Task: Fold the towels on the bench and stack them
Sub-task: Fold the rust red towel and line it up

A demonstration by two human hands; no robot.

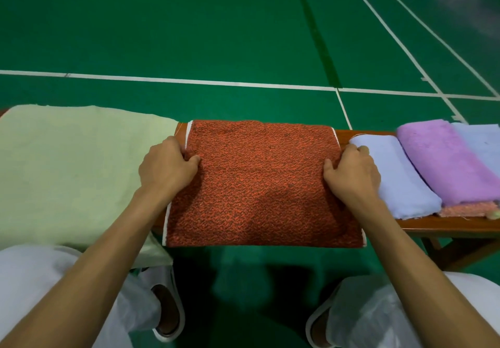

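**Orange-red towel** [259,182]: centre of the frame. It is spread across the wooden bench [446,224], and its near edge is hung over the bench front. White trim is seen along both short sides.

**Left hand** [165,166]: left of centre. The towel's left edge is gripped, with the fingers curled round the cloth and the thumb laid on top.

**Right hand** [351,174]: right of centre. The towel's right edge is gripped in the same way, with the thumb pressed onto the pile.

**Pale green towel** [73,169]: left of the frame. It is laid unfolded over the bench, just beside the orange-red towel, and its near corner is draped over the front.

**Light blue folded towel** [395,174]: right of centre, just beside the right hand.

**Purple folded towel** [443,158]: right of the frame. It is laid against the blue one and rested on a folded orange towel [468,209], of which only the near end is seen.

**Second light blue towel** [484,142]: right edge of the frame, partly cut off, beside the purple one.

**Green court floor** [189,23]: upper half of the frame, crossed by white lines [189,80].

**Pale slippers** [167,312]: bottom of the frame, seen below white trouser legs [32,280].
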